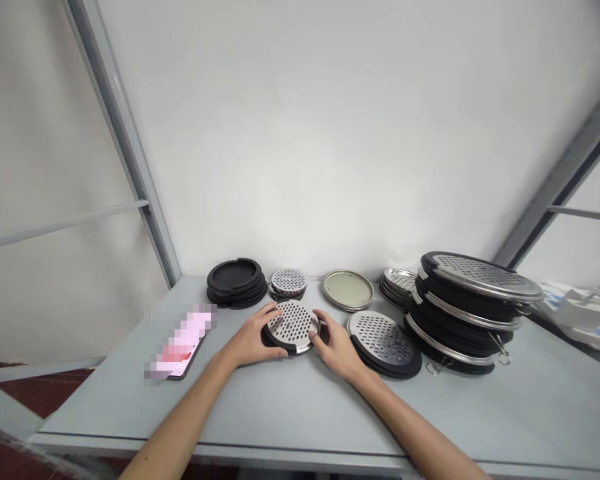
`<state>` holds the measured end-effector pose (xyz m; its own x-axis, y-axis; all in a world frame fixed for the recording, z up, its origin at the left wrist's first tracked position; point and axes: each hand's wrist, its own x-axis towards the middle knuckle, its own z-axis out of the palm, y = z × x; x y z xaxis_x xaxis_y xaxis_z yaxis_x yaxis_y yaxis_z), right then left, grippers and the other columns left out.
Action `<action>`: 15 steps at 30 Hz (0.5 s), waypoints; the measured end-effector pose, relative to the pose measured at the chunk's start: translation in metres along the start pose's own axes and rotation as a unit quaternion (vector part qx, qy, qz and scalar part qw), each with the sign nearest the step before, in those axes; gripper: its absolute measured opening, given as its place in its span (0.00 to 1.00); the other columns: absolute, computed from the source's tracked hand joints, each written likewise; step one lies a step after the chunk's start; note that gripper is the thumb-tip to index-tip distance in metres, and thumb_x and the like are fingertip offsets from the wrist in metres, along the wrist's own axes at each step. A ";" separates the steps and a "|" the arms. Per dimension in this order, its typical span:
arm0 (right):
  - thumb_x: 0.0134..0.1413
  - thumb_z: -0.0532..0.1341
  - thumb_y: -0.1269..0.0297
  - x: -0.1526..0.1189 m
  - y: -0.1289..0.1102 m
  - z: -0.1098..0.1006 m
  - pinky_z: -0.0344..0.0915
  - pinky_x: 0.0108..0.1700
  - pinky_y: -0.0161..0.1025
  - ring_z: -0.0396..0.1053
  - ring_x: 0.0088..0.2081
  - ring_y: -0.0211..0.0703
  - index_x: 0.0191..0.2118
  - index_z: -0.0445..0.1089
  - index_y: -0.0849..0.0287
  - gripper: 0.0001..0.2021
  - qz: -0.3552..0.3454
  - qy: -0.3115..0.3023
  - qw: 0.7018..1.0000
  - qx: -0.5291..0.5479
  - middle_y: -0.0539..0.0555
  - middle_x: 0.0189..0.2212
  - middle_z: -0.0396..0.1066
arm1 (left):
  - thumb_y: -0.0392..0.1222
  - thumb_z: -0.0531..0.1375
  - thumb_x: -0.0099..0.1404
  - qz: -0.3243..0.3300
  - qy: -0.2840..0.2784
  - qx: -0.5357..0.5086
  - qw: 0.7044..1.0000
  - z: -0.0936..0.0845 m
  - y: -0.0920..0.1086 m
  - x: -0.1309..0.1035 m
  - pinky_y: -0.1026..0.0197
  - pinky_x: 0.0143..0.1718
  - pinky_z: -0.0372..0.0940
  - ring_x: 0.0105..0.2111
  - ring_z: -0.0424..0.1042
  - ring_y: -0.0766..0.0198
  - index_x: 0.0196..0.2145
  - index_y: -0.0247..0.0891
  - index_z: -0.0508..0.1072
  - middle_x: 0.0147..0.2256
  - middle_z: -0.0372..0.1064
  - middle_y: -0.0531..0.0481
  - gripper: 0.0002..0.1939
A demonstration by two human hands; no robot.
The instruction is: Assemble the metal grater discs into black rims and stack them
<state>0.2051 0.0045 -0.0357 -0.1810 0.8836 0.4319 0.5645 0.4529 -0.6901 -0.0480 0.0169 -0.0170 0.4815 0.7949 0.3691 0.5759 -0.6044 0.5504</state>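
Between my hands, on the table, is a round perforated metal disc [295, 323] with a partial black rim along its lower left side. My left hand [257, 337] grips its left edge, thumb at the front and fingertips on the top. At the right edge, my right hand [334, 341] holds the disc with its thumb and fingers. Just right of it lies a similar perforated disc with a black rim [384, 339]. Behind my hands are a small stack of perforated metal discs [289, 281], a stack of black rings [235, 277] and shallow round metal plates [349, 289].
A tall leaning pile of black-rimmed grated discs [473, 313] with wire clips stands at the right. More metal discs [399, 283] sit behind it near the wall. A phone [185, 343] lies on the left of the grey table [275, 413]. Papers and cables [587, 310] are at far right.
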 end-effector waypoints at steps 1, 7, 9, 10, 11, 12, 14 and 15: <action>0.57 0.56 0.58 0.000 0.001 0.001 0.63 0.57 0.54 0.68 0.54 0.54 0.59 0.61 0.62 0.25 -0.004 0.006 1.000 -0.008 0.63 0.54 0.68 | 0.58 0.71 0.47 -0.003 0.001 0.002 1.000 0.000 0.000 0.000 0.40 0.63 0.51 0.64 0.53 0.43 0.61 0.42 0.62 0.65 0.50 0.37 0.47; 0.60 0.52 0.54 0.002 0.005 0.003 0.59 0.60 0.56 0.62 0.59 0.56 0.62 0.55 0.68 0.29 0.011 -0.009 0.999 -0.036 0.69 0.58 0.63 | 0.61 0.70 0.46 -0.020 -0.005 0.022 1.000 -0.002 0.002 0.001 0.40 0.63 0.50 0.65 0.50 0.41 0.64 0.41 0.56 0.66 0.47 0.37 0.53; 0.61 0.51 0.53 0.002 0.003 0.001 0.58 0.61 0.56 0.61 0.60 0.55 0.63 0.54 0.68 0.30 0.012 -0.023 0.999 -0.035 0.70 0.59 0.62 | 0.62 0.69 0.48 -0.016 -0.010 0.021 1.000 -0.003 0.003 0.001 0.41 0.64 0.50 0.65 0.51 0.43 0.65 0.41 0.55 0.65 0.48 0.37 0.52; 0.61 0.51 0.53 0.002 0.003 0.001 0.58 0.61 0.56 0.61 0.60 0.55 0.63 0.54 0.68 0.30 0.010 -0.027 0.999 -0.035 0.69 0.59 0.61 | 0.61 0.69 0.48 -0.014 -0.011 0.020 1.000 -0.003 0.003 0.001 0.41 0.64 0.50 0.65 0.51 0.43 0.65 0.41 0.55 0.65 0.48 0.37 0.52; 0.61 0.51 0.53 0.002 0.002 0.000 0.57 0.62 0.56 0.60 0.61 0.55 0.64 0.53 0.68 0.30 0.008 -0.027 0.999 -0.036 0.69 0.60 0.60 | 0.61 0.69 0.48 -0.015 -0.011 0.021 1.000 -0.003 0.002 0.001 0.42 0.64 0.50 0.64 0.51 0.43 0.64 0.41 0.55 0.65 0.48 0.37 0.51; 0.62 0.51 0.53 0.002 0.002 -0.001 0.56 0.62 0.56 0.59 0.61 0.55 0.64 0.53 0.68 0.30 0.006 -0.027 0.999 -0.037 0.69 0.60 0.60 | 0.61 0.69 0.49 -0.017 -0.011 0.023 1.000 -0.003 0.002 0.001 0.41 0.64 0.50 0.64 0.51 0.43 0.64 0.41 0.55 0.65 0.48 0.37 0.51; 0.62 0.50 0.53 0.002 0.002 -0.001 0.54 0.63 0.56 0.57 0.63 0.55 0.64 0.52 0.69 0.31 0.004 -0.023 0.999 -0.037 0.69 0.61 0.58 | 0.61 0.69 0.49 -0.018 -0.012 0.026 0.999 -0.002 0.000 0.001 0.41 0.64 0.50 0.64 0.51 0.42 0.64 0.40 0.56 0.65 0.47 0.37 0.51; 0.62 0.50 0.52 0.002 0.002 -0.001 0.53 0.64 0.55 0.56 0.63 0.55 0.64 0.52 0.69 0.31 0.007 -0.022 0.999 -0.037 0.69 0.62 0.57 | 0.61 0.69 0.49 -0.015 -0.012 0.027 0.999 -0.002 -0.001 0.001 0.41 0.64 0.50 0.65 0.50 0.42 0.64 0.40 0.56 0.65 0.47 0.37 0.51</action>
<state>0.2068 0.0067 -0.0353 -0.2071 0.8949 0.3954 0.6244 0.4321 -0.6507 -0.0493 0.0187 -0.0153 0.4780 0.8122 0.3344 0.6256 -0.5821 0.5194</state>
